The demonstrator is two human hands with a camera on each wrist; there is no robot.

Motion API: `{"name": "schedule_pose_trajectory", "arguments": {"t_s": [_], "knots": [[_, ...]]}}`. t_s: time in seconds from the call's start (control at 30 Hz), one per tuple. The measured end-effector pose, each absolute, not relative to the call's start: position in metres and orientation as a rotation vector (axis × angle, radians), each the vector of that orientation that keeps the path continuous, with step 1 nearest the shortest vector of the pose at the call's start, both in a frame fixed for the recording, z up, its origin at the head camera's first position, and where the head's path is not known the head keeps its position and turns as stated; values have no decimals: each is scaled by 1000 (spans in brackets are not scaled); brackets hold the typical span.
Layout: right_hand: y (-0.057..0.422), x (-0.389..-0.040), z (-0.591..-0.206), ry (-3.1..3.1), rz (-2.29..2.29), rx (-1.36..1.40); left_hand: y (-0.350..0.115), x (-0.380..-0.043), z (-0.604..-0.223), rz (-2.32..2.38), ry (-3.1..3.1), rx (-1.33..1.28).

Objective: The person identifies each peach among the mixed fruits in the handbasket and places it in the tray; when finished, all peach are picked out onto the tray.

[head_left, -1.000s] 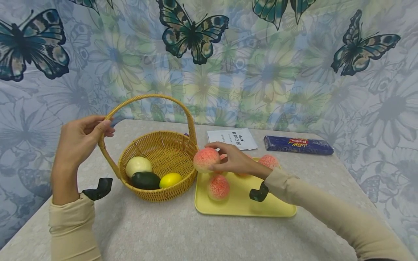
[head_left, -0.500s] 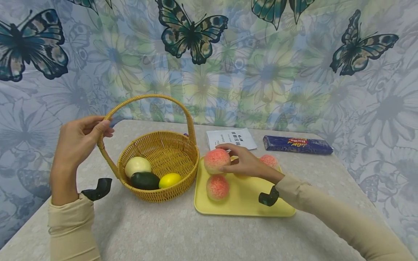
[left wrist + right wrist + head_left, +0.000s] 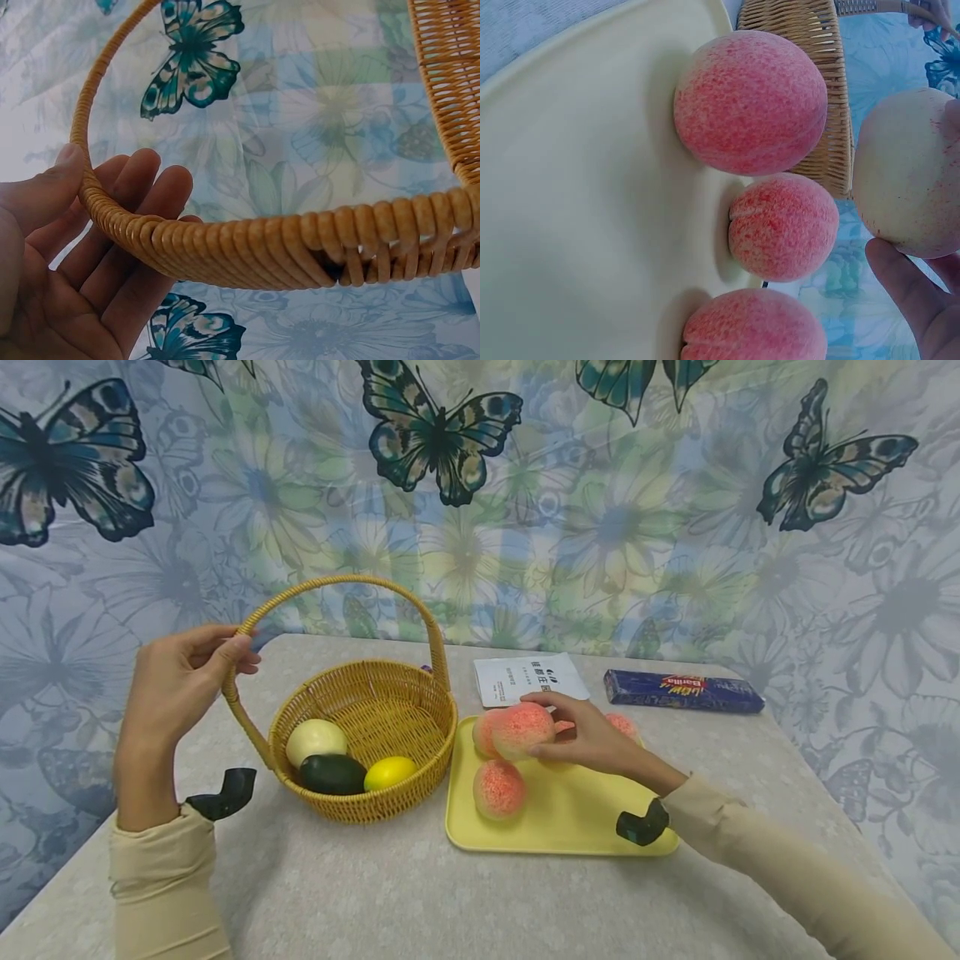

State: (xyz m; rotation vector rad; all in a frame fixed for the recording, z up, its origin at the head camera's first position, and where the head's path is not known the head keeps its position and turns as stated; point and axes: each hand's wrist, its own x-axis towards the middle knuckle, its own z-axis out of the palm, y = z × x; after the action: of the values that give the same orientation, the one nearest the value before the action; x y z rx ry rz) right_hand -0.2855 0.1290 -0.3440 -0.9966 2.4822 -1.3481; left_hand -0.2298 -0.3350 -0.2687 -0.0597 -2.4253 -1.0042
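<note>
Near the top of its left side, my left hand point(image 3: 176, 681) grips the handle point(image 3: 225, 247) of a yellow wicker basket point(image 3: 360, 810), thumb on one side and fingers on the other. Inside the basket lie a pale round onion-like vegetable point(image 3: 317, 742), a dark green oval one point(image 3: 333, 775) and a lemon point(image 3: 390, 772). My right hand point(image 3: 588, 739) holds a pink and cream peach point(image 3: 522, 732) between thumb and fingers, raised over the yellow tray point(image 3: 585, 831). Several other peaches rest on the tray, one near its front left point(image 3: 500, 789); the hand partly hides those behind.
Right beside the basket stands the tray. A white printed packet point(image 3: 528, 678) lies behind it, and a dark blue Barilla box point(image 3: 684, 692) is at the back right of the table point(image 3: 360, 893). Behind the table hangs a butterfly-patterned cloth point(image 3: 615, 527).
My right hand has moved right with the peach, away from the basket rim and over the tray, uncovering another peach behind it. The left hand and basket have stayed put.
</note>
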Motion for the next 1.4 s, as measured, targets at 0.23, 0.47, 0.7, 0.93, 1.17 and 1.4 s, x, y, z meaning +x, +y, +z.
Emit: {"name": "schedule_pose_trajectory", "arguments": {"t_s": [0.23, 0.47, 0.7, 0.93, 1.17, 1.4], "knots": [[142, -279, -348, 2492, -1345, -912, -335, -229, -268, -1006, -2431, -58], [153, -273, -353, 2481, -1363, -880, -336, -229, -268, -993, -2427, -69], [162, -270, -363, 2467, -1384, -855, -336, -229, -269, -1004, -2419, -76], [171, -267, -374, 2470, -1390, -811, -335, -229, -268, -999, -2424, -78], [175, -264, -387, 2480, -1386, -781, -335, -230, -268, -997, -2424, -77], [178, -261, -397, 2474, -1380, -781, -334, -230, -267, -998, -2417, -79]]}}
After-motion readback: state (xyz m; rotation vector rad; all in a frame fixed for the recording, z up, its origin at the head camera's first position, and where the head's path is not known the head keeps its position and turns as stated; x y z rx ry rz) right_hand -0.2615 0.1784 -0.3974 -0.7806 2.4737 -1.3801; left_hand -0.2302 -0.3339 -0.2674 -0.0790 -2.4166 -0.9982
